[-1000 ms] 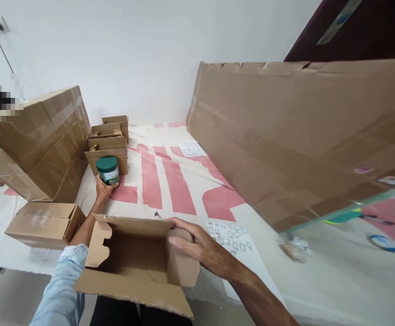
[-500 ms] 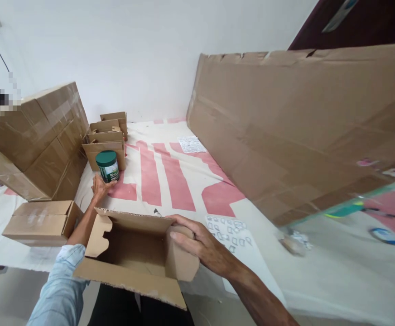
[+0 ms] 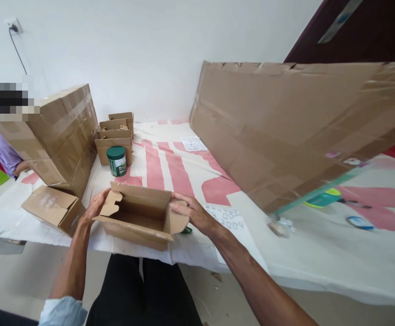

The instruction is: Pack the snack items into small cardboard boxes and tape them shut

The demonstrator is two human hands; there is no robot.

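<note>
An open cardboard box (image 3: 134,233) sits at the table's front edge, flaps up and its visible inside bare. My left hand (image 3: 95,206) is against its left end, fingers partly hidden behind the flap. On the right end, my right hand (image 3: 192,213) grips the side flap between thumb and fingers. Beyond the box stands a dark green tub with a green lid (image 3: 116,161), apart from both hands. A closed cardboard box (image 3: 50,206) lies to the left of my left forearm. Something small and dark green (image 3: 186,230) peeks out under my right hand.
Several small open boxes (image 3: 114,149) line up behind the tub, beside a tall stack of taped cartons (image 3: 65,131). A large cardboard panel (image 3: 286,131) stands on the right. Paper sheets (image 3: 229,222) lie on the cloth-covered table. Another person's sleeve (image 3: 5,149) shows far left.
My left hand has left the green tub and come back to the open box's left end. The open box now sits farther forward, at the table edge. The view has shifted.
</note>
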